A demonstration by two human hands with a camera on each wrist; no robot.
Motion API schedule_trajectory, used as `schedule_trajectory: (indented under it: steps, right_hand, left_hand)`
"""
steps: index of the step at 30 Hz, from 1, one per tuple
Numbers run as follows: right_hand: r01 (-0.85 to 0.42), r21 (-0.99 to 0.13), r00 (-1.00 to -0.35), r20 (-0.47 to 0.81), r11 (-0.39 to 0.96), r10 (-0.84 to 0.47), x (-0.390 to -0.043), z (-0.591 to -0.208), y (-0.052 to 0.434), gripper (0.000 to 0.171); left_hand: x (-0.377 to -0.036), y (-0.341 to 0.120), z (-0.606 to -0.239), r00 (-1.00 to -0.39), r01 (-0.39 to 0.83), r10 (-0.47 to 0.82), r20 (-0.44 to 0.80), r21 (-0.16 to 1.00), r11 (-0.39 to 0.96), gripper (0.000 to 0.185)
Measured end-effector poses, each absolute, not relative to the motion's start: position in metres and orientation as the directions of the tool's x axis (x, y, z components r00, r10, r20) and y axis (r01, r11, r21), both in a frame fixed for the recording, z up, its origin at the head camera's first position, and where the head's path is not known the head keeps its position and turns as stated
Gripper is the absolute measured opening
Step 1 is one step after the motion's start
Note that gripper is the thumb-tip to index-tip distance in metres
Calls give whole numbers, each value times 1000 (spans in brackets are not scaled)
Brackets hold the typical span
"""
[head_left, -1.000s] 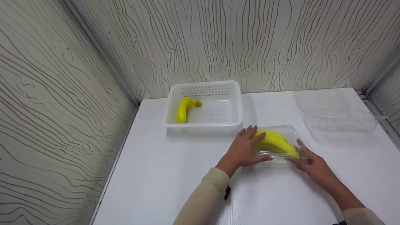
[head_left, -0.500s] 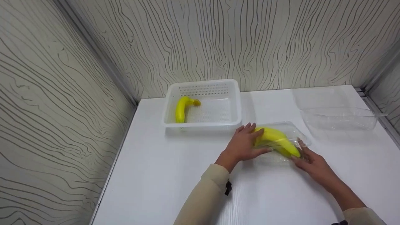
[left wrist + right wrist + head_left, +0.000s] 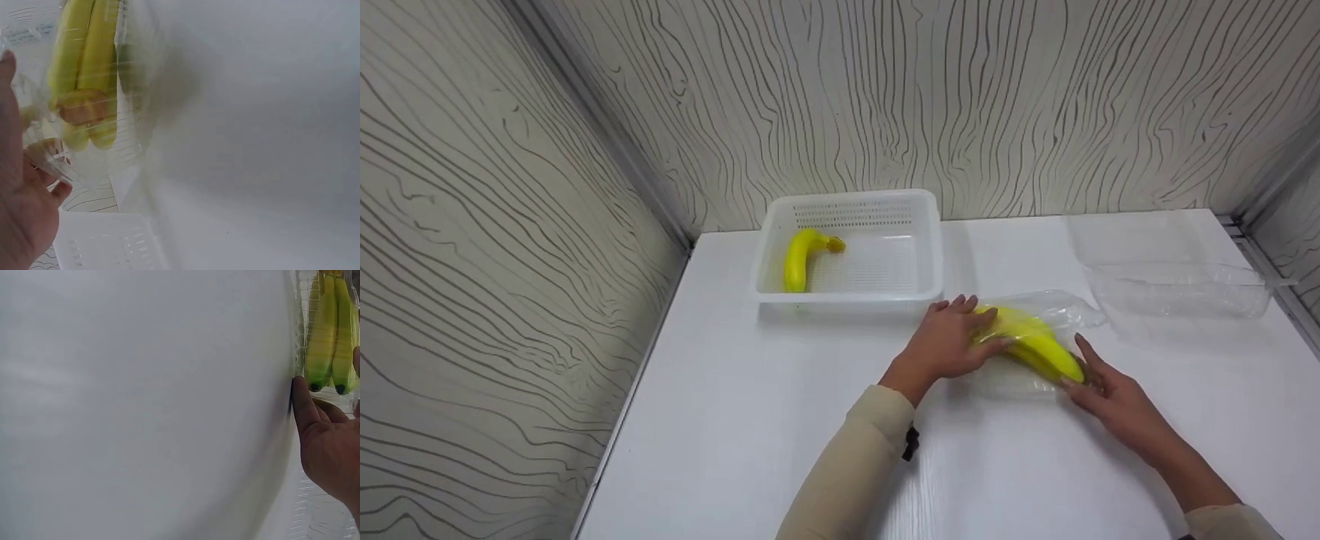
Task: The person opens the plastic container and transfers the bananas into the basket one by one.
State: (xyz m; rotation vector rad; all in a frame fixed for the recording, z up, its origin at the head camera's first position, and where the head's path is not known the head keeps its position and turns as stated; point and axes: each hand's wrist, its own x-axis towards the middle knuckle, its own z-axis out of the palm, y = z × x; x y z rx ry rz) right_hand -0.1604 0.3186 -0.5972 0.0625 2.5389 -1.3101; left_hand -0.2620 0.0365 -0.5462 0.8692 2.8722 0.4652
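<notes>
In the middle right of the head view, the left hand (image 3: 949,346) curls its fingers and thumb around one end of a clear plastic box (image 3: 1039,341) with yellow bananas (image 3: 1035,343) inside, and the box stands tilted on the white table (image 3: 750,420). The right hand (image 3: 1110,394) touches the other end of the box with fingers mostly straight, near the dark tips of the bananas. In the upper middle stands a white basket (image 3: 919,281) with a single banana (image 3: 797,259) in it, and an open clear container (image 3: 1177,289) lies at the upper right, well apart from the hands.
</notes>
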Motion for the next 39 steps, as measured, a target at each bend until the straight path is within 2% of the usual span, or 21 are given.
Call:
schedule_trajectory:
  steps: [3, 10, 18, 24, 29, 33, 37, 39]
  right_hand:
    - [150, -794, -963, -253, 590, -96, -159, -598, 320, 92]
    - [155, -789, -960, -262, 595, -98, -159, -598, 321, 91]
    - [141, -776, -963, -251, 614, -95, -161, -598, 320, 91]
    - [120, -741, -969, -233, 660, -86, -160, -595, 318, 92]
    - [111, -699, -975, -213, 707, -57, -155, -594, 314, 92]
    - [118, -680, -974, -219, 724, -47, -152, -593, 313, 93]
    - [125, -668, -973, -227, 734, -40, -150, -593, 315, 96]
    - [127, -668, -975, -221, 733, -33, -149, -594, 315, 95]
  left_hand:
    - [-264, 36, -544, -839, 494, 544, -29, 380, 782, 70]
    - [-265, 36, -541, -840, 473, 541, -38, 436, 766, 79]
    - [-268, 32, -537, -834, 482, 551, -31, 447, 754, 87]
    - [-265, 30, -530, -832, 473, 554, -32, 481, 738, 82]
    - [-259, 32, -519, -817, 496, 577, -14, 495, 714, 71]
    - [-254, 36, -512, -821, 537, 564, 89, 456, 710, 59]
    - [-252, 39, -508, -821, 569, 480, 309, 376, 732, 51]
    - [-253, 40, -507, -811, 562, 404, 424, 371, 739, 48]
